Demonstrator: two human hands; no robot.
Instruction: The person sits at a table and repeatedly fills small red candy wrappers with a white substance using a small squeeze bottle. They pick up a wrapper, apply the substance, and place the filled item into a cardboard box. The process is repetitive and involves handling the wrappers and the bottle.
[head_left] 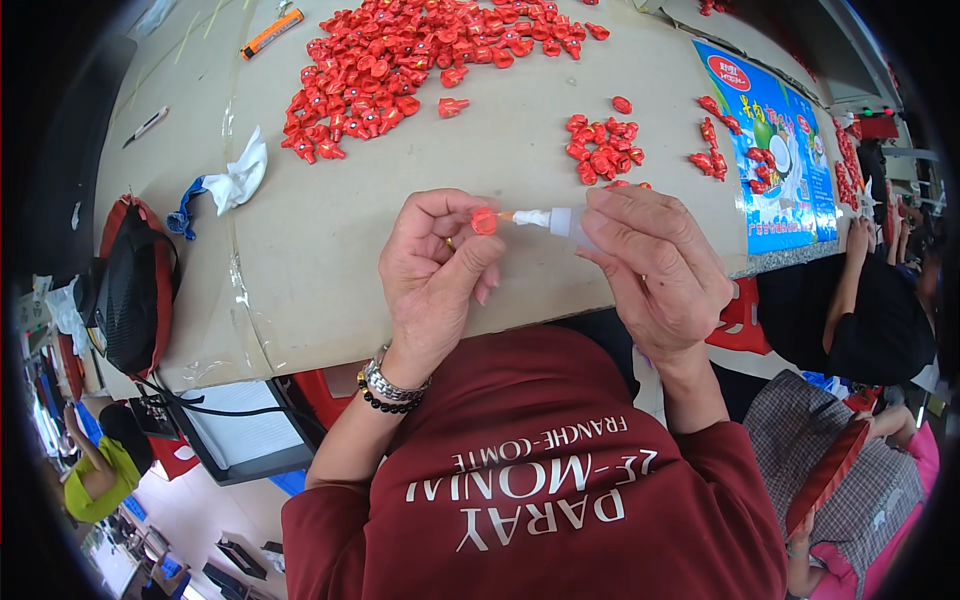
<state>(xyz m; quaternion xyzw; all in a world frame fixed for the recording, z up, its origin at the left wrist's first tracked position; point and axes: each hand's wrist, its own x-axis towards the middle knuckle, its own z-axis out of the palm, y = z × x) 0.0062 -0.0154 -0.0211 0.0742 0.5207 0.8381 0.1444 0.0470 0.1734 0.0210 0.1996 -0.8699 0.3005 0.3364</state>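
Observation:
Between the thumb and fingers of my left hand (432,270) is a small red plastic-looking piece (484,221), its round end turned toward me. My right hand (660,265) pinches a small translucent squeeze bottle (562,221) with a white nozzle, lying sideways. The bottle's thin tip meets the red piece, or comes very close to it; I cannot tell which. Just beyond my right hand sits a small cluster of similar red pieces (604,150). A large heap of them (390,60) covers the far part of the table (330,235).
At left lie a crumpled white cloth (240,176) with a blue part, a thin pen-like tool (147,127) and an orange tube-shaped item (272,33). A black-and-red bag (140,290) rests by the left edge. Right are a blue printed sheet (785,160) and co-workers (850,310).

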